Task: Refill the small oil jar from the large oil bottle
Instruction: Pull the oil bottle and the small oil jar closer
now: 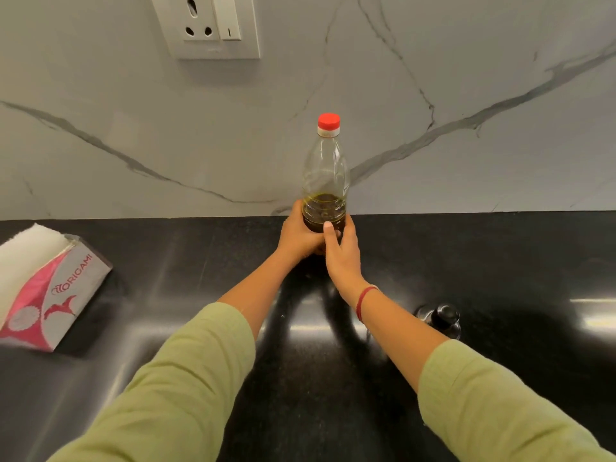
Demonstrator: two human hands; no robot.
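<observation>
The large oil bottle (325, 175) is clear plastic with a red cap and stands upright at the back of the black counter (186, 268), against the marble wall. Dark oil fills only its lower part. My left hand (298, 236) grips the bottle's base from the left. My right hand (343, 250) grips the base from the right, with the thumb across the front. The small oil jar (441, 320) is clear glass with a dark round top. It stands on the counter to the right of my right forearm, apart from both hands.
A pink and grey tissue box (50, 288) with white tissue sticking out lies at the counter's left. A wall socket and switch (213, 25) sit high on the marble backsplash. Black counter surface stretches right of the jar and between my arms.
</observation>
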